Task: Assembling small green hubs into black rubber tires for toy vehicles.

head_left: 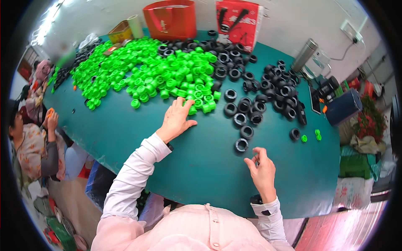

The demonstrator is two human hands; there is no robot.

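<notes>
My left hand (176,121) reaches forward to the near edge of a big heap of bright green plastic wheel hubs (153,77). Its fingertips touch or nearly touch a green hub (192,110) there; the thumb stands away from the fingers, and no grip shows. Lower right, my right hand (263,172) is held over the table with thumb and forefinger apart and nothing visible between them. Just beyond it lies a black toy tyre (241,145), the nearest of several loose black tyres (247,132) that trail back toward a larger heap.
The green table (201,167) bears more black tyres (281,90) at right, beside a steel flask (304,54) and glass mug (318,65). A dark blue cylinder (343,106) stands at the right edge. Red bags (169,21) line the back. Another person (35,146) sits at left.
</notes>
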